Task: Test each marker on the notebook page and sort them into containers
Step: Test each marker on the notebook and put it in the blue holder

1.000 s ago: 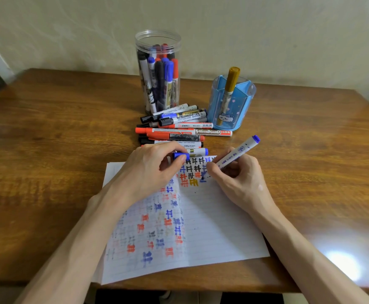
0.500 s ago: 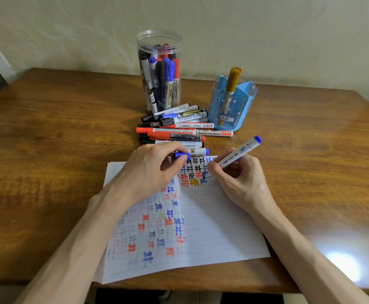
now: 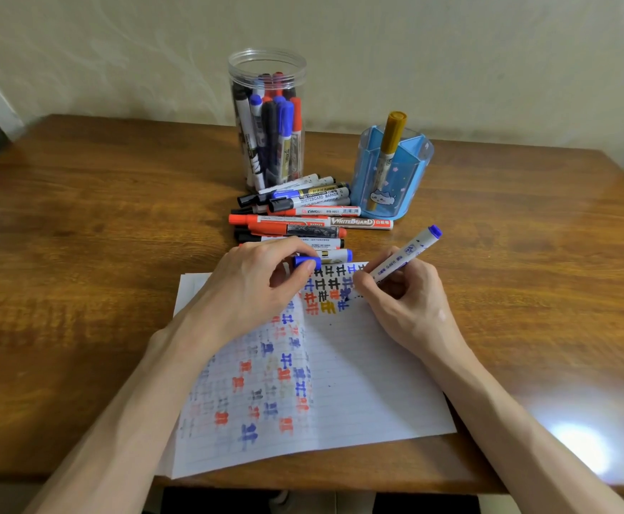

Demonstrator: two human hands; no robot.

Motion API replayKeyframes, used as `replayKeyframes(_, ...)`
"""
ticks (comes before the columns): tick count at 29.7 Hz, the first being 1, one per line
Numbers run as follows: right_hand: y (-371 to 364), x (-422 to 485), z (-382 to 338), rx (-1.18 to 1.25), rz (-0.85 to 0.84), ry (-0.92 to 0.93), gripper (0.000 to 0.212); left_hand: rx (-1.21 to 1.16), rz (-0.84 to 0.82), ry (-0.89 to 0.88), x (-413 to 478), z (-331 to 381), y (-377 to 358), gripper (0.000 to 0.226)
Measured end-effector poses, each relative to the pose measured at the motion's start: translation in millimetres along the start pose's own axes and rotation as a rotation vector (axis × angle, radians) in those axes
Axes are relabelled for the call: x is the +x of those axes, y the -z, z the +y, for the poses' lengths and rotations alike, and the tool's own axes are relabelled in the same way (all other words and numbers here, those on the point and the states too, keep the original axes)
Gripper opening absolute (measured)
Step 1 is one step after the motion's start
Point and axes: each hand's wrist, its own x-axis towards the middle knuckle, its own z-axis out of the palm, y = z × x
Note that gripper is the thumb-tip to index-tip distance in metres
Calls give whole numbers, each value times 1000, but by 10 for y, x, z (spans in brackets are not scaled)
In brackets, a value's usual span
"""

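Nearest, on the wooden surface (image 3: 80, 261): the notebook page (image 3: 370, 383), thin, limp and light, likely to slide or buckle unless pinned flat. Weighted at its far left part by the left hand (image 3: 247, 291), fingers (image 3: 284, 251) curled round a small blue cap (image 3: 307, 262), pinched between thumb and forefinger. Just right of it, the right hand (image 3: 407, 306), fingers (image 3: 363, 283) closed in a writing grip low on the barrel of a white marker (image 3: 407, 254) with a blue tail, tip down on the page beside rows of black, red and blue test marks.

Judged light, rigid, smooth plastic: best held near the tip for writing and mid-barrel for carrying, and prone to roll if laid down. Cap small and slick, easy to drop.

Beyond the page, a pile of loose markers (image 3: 303, 220) lying left to right, touching one another. Farther back on the left, a tall clear jar (image 3: 268, 120) crowded with upright markers. To the right, a blue holder (image 3: 410, 179) with one gold marker (image 3: 392, 139) leaning inside.
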Motion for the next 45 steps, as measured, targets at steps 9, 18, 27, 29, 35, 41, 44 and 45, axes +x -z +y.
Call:
replayKeyframes(9,-19,-6,-37,-3,-24,25,21,-184,16,6,-14,69,43,27)
replayKeyframes(18,105,16,-143,385,46,-17,19,-320,-18,15,-9,111,55,23)
replayKeyframes(27,105,-5,-182,399,45,8,20,-345,-18,-15,-3,103,59,28)
replayKeyframes(29,99,-10,-190,412,33,5,21,-355,-21,-12,-5,108,58,28)
replayKeyframes(35,97,-23,-227,452,-29,11,16,-398,-30,10,-7,137,58,25)
replayKeyframes(41,92,-20,-187,423,-69,-1,18,-377,-42,5,-19,125,46,33)
replayKeyframes(44,123,-25,-190,381,-93,-46,14,-366,-41,7,-22,108,31,34)
replayKeyframes(45,138,-22,-189,394,-105,-65,15,-354,-36,7,-19,96,33,35)
